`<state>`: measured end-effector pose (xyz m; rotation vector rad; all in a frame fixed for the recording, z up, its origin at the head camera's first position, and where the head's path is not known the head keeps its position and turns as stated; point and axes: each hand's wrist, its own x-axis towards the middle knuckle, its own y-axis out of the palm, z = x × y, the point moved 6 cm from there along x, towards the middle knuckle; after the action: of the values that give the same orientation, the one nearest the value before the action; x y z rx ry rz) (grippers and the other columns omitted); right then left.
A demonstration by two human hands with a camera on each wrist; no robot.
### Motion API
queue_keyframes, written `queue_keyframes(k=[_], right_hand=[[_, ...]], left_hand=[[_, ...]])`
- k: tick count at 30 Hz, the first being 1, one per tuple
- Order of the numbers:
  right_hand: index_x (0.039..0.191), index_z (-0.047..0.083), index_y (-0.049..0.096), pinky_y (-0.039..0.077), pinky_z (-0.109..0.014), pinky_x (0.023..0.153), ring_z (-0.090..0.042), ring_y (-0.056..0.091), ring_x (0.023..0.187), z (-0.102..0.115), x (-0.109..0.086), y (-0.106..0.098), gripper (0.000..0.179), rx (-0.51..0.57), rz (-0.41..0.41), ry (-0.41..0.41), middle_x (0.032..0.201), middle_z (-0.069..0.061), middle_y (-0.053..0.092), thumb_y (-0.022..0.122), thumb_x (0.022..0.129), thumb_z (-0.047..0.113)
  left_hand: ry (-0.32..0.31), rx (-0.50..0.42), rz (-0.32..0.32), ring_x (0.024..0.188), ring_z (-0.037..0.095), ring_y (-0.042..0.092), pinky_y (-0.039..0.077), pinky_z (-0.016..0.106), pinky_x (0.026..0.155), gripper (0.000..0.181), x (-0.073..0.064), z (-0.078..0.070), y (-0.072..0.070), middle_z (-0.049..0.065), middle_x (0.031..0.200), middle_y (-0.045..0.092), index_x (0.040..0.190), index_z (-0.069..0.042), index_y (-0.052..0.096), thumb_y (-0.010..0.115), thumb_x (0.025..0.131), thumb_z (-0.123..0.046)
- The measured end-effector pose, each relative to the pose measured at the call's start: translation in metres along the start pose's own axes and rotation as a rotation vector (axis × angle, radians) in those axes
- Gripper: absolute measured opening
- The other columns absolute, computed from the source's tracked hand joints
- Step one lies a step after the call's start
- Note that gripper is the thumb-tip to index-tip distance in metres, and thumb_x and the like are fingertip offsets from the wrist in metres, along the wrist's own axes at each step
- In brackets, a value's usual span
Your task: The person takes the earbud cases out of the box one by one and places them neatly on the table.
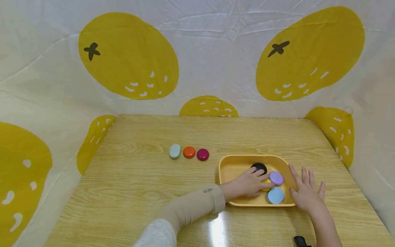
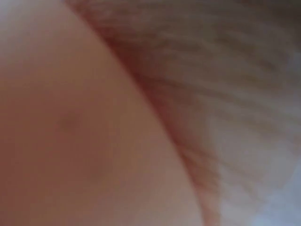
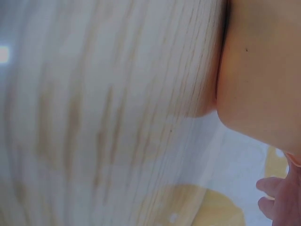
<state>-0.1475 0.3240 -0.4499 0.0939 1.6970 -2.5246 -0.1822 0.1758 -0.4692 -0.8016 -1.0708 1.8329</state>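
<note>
My left hand (image 1: 251, 183) is down inside an orange-yellow tray (image 1: 226, 156), its fingers spread over the pieces there. Its fingertips lie over a black round piece (image 1: 258, 168) and a yellow piece (image 1: 267, 185), both partly covered. A lavender disc (image 1: 276, 178) lies right by those fingers, with a light-blue round piece (image 1: 275, 196) nearer the front. Outside the tray's right end, my right hand (image 1: 308, 193) has its fingers stretched out and its thumb side against the rim. Skin fills much of the left wrist view; the right wrist view catches a few fingertips (image 3: 269, 186).
Left of the tray, a pale mint oval piece (image 1: 175, 151), an orange disc (image 1: 189, 152) and a magenta disc (image 1: 203, 154) lie in a row on the wooden table (image 1: 129, 192). A black object (image 1: 300, 241) shows by the right forearm. Patterned cloth (image 1: 216, 68) hangs behind.
</note>
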Motion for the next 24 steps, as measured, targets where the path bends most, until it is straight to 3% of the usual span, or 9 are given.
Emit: queue_keyframes(k=[7,16,24], right_hand=[[0.146,0.028,-0.008,-0.025,-0.065,0.088,-0.045,-0.022,0.13,-0.001,0.001,0.0,0.078,0.003,0.006,0.006,0.145,-0.029,-0.015,0.044,0.09,0.014],[0.147,0.028,-0.007,-0.024,-0.066,0.087,-0.045,-0.022,0.13,-0.001,0.0,0.0,0.077,0.009,0.005,0.005,0.145,-0.029,-0.014,0.043,0.09,0.014],[0.147,0.027,-0.006,-0.024,-0.067,0.088,-0.045,-0.021,0.13,0.0,-0.001,0.0,0.077,0.009,-0.006,0.0,0.145,-0.03,-0.013,0.044,0.09,0.014]], left_hand=[[-0.004,0.025,-0.08,0.119,0.011,0.034,0.031,0.024,0.09,0.048,0.001,-0.001,-0.002,-0.011,0.142,0.032,0.14,-0.046,0.025,0.037,0.094,-0.048],[0.03,-0.008,-0.122,0.114,0.012,0.038,0.031,0.025,0.09,0.042,0.0,0.0,-0.005,-0.01,0.136,0.038,0.133,-0.045,0.034,0.043,0.092,-0.048],[-0.023,-0.092,-0.189,0.113,0.011,0.039,0.03,0.029,0.095,0.049,-0.013,0.016,-0.008,-0.009,0.128,0.042,0.134,-0.041,0.037,0.047,0.087,-0.051]])
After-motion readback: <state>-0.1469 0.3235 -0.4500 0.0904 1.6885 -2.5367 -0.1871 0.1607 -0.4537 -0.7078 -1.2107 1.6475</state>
